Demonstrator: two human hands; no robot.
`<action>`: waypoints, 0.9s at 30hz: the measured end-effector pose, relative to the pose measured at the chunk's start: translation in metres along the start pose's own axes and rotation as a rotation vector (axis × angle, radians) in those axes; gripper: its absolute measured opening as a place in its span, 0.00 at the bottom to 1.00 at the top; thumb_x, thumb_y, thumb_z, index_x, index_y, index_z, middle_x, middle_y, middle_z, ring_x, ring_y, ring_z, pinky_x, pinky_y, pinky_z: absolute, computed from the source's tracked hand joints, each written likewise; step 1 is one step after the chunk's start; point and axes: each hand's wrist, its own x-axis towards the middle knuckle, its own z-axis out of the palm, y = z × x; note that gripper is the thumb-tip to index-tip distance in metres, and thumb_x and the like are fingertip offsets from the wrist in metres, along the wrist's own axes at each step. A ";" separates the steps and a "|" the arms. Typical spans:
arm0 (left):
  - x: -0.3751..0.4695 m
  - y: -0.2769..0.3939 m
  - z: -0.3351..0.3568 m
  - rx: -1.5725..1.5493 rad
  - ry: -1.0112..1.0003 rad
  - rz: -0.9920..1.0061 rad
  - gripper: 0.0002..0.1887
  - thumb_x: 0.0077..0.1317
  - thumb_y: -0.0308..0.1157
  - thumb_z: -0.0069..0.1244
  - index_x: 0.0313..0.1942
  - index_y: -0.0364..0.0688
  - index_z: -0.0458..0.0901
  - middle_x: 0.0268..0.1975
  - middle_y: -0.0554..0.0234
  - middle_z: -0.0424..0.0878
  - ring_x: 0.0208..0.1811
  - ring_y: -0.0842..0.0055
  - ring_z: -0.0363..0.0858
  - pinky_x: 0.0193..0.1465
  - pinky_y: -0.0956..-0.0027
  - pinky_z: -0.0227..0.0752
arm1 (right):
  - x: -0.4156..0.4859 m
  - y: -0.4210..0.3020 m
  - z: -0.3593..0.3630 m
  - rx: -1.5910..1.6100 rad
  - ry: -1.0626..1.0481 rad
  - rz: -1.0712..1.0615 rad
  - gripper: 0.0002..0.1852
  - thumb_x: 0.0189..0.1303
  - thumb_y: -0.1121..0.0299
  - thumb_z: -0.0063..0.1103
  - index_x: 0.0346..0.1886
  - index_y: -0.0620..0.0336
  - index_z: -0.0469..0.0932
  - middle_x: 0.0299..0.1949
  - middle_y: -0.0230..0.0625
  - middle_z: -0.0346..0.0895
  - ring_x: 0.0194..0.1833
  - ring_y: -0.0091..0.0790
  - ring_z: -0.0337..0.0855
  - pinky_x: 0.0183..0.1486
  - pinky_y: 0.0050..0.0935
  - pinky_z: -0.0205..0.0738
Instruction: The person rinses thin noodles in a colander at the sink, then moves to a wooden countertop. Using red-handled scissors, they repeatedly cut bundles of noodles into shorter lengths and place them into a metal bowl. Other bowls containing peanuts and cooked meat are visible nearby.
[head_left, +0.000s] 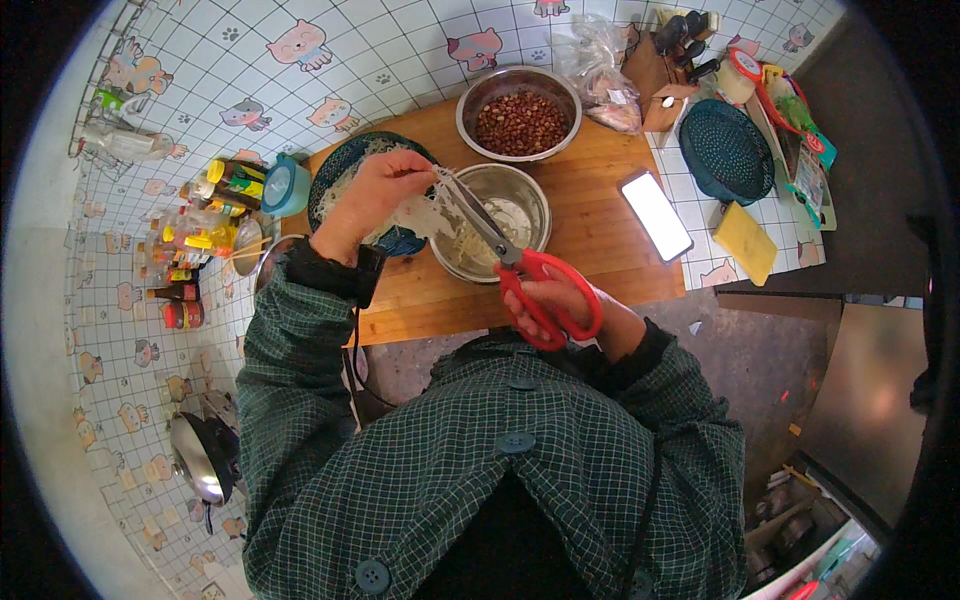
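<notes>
My left hand (382, 195) pinches a clump of pale, stringy food strands (421, 215) between thumb and fingertips. The clump hangs partly over the near steel bowl (546, 217), where pale cut pieces (472, 247) lie. In my right hand (551, 304) are scissors with red handles (592, 307), fingers through the loops. Their blades (480, 217) point up and left across the bowl, tips close to my left fingertips; whether they touch the strands I cannot tell. More strands fill a dark green colander (321, 176), partly hidden behind my left hand and wrist.
On the wooden table (600, 247) stand a steel bowl of reddish-brown peanuts (523, 124) and a lit phone (656, 216). Bottles (236, 180) and a blue-lidded container (285, 186) line the left. To the right are a knife block (660, 75), another colander (726, 150) and a yellow sponge (745, 242).
</notes>
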 end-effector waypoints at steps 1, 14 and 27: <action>0.000 0.002 0.003 0.038 0.005 0.006 0.06 0.60 0.29 0.52 0.34 0.37 0.80 0.29 0.74 0.77 0.31 0.88 0.71 0.36 0.81 0.65 | 0.000 0.000 -0.001 0.015 -0.025 0.002 0.24 0.61 0.65 0.48 0.61 0.57 0.60 0.32 0.35 0.73 0.24 0.27 0.74 0.24 0.22 0.69; 0.000 0.007 0.019 0.115 -0.034 -0.032 0.08 0.62 0.34 0.50 0.34 0.37 0.79 0.26 0.75 0.75 0.27 0.88 0.69 0.30 0.79 0.64 | 0.005 0.010 -0.013 0.023 -0.076 -0.009 0.24 0.61 0.67 0.47 0.60 0.59 0.60 0.28 0.32 0.69 0.18 0.24 0.68 0.17 0.21 0.64; 0.005 -0.008 0.011 -0.343 0.110 -0.042 0.06 0.62 0.29 0.52 0.38 0.39 0.79 0.28 0.76 0.77 0.26 0.90 0.70 0.23 0.82 0.62 | -0.006 0.005 0.004 -0.336 0.131 -0.047 0.23 0.57 0.64 0.53 0.56 0.57 0.63 0.28 0.31 0.68 0.20 0.21 0.68 0.19 0.20 0.63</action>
